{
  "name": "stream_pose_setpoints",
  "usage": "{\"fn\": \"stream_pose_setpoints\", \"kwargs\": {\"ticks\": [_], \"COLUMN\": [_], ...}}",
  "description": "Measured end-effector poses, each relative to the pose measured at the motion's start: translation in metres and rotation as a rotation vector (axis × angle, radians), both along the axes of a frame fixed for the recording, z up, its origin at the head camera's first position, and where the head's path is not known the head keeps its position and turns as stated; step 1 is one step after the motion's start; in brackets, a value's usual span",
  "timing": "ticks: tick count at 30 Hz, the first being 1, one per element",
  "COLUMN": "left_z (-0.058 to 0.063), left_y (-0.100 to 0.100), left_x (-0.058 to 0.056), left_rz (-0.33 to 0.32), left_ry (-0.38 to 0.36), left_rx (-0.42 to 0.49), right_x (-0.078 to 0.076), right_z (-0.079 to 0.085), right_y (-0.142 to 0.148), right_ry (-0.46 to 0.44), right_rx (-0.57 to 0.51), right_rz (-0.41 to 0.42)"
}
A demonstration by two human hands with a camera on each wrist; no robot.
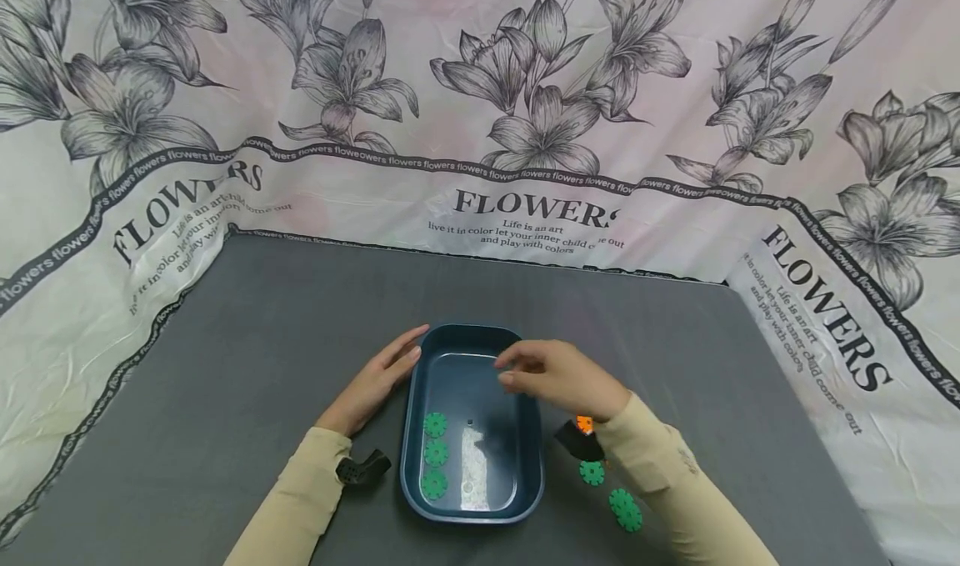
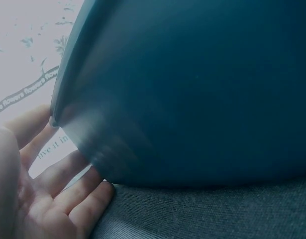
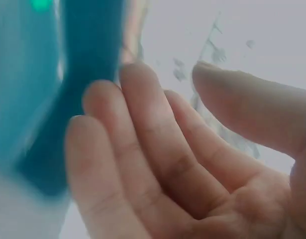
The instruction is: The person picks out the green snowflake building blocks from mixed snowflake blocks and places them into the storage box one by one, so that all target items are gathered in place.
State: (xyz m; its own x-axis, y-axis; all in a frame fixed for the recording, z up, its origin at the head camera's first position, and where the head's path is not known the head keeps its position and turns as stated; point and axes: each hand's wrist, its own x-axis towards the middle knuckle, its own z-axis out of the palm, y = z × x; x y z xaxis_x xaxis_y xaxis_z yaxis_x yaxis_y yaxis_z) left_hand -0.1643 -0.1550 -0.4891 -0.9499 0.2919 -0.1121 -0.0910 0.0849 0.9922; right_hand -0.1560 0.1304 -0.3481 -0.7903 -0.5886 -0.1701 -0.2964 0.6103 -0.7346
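Note:
A dark blue plastic tray (image 1: 472, 508) lies lengthwise on the grey table. Inside it, along the left side, three green notched discs (image 1: 435, 453) form a row. My left hand (image 1: 372, 387) rests with its fingers against the tray's upper left side; in the left wrist view its fingertips (image 2: 105, 189) touch the outer wall. My right hand (image 1: 558, 374) hovers over the tray's upper right edge, fingers loosely bent. Nothing shows between the fingers and thumb in the right wrist view, where the palm (image 3: 232, 214) faces the camera.
Right of the tray, more green discs (image 1: 626, 510) lie on the table. An orange disc (image 1: 584, 423) is partly hidden by the right wrist's black camera mount (image 1: 579, 441). A flower-printed cloth (image 1: 525, 216) borders the table at the back and both sides.

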Motion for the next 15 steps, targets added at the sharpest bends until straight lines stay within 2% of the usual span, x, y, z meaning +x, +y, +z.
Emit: {"fn": "stream_pose_setpoints", "kwargs": {"ticks": [4,7,11,15], "left_z": [-0.002,-0.002,-0.001,-0.001], "left_y": [0.002,0.002,0.001,0.001], "left_x": [0.002,0.002,0.001,0.001], "left_rz": [0.001,0.012,0.012,-0.001], "left_ry": [-0.001,0.005,0.011,0.009], "left_rx": [-0.002,-0.002,-0.017,-0.006], "right_x": [0.019,0.033,0.053,0.066], "right_z": [0.010,0.008,-0.010,-0.033], "right_y": [0.049,0.078,0.111,0.136], "right_ry": [0.035,0.101,0.148,0.102], "right_rx": [0.043,0.127,0.269,0.358], "right_rz": [-0.107,-0.175,-0.254,-0.311]}}
